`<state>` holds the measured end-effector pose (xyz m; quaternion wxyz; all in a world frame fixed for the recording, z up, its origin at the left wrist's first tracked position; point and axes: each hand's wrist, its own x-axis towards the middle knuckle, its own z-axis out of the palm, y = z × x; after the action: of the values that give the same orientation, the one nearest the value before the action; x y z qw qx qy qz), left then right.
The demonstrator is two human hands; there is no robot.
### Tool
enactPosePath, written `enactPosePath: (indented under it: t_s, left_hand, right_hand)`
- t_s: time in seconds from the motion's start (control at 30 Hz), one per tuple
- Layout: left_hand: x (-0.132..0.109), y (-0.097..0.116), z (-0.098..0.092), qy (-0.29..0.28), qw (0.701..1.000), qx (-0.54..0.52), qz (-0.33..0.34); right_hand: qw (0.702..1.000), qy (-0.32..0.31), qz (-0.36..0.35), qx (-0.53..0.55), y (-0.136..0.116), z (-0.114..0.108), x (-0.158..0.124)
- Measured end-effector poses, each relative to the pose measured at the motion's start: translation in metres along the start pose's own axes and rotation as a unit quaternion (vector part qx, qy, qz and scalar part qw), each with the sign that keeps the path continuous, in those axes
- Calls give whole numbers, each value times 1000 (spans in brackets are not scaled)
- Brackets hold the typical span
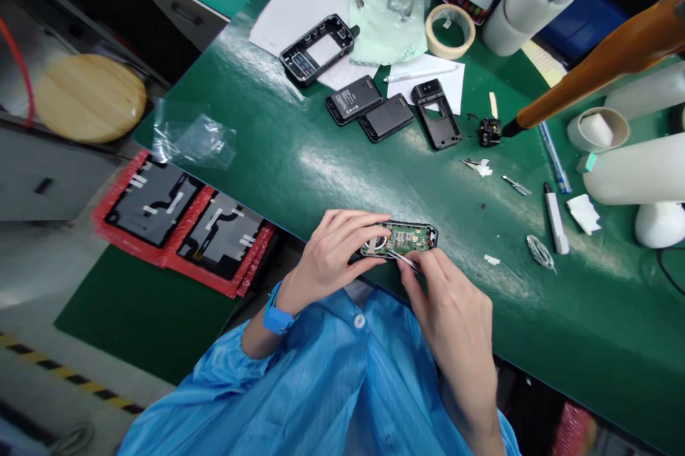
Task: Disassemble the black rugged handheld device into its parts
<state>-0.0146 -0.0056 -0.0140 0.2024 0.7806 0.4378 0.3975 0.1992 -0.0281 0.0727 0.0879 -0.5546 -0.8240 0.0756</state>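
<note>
Green circuit board (413, 236) faces up by the desk (257, 135) edge, probably for access: our left hand's (329, 250) fingers hold its casing (435, 234), our right hand's (456, 299) pinch tweezers (396, 255).

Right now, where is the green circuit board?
In the head view, the green circuit board lies slightly right of centre, the left hand at its left end, tweezers at its near edge.

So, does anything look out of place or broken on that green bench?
Nothing looks clearly broken or spilled. Only the crumpled clear plastic, left of the opened device, and a ragged white scrap, right of it, look like stray litter.
</note>
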Motion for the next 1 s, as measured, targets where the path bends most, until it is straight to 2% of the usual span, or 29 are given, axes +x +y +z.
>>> enactPosePath:
  t_s: [0.17, 0.53, 0.83, 1.0]
  left_hand:
    - [-1, -1, 0, -7, 1000, -3, -16]
    - [-1, -1, 0, 13, 1000, 10, 6]
    - [-3, -2, 1, 7, 1000, 7, 2]
    - [-3, -2, 1, 12, 1000, 6, 3]
  right_hand:
    - [1000, 12, 7, 2, -1, 0, -1]
    - [999, 2, 32, -42, -4, 2, -4]
    - [999, 18, 32, -30, -5, 5, -4]
    - [999, 7, 28, -45, -6, 5, -5]
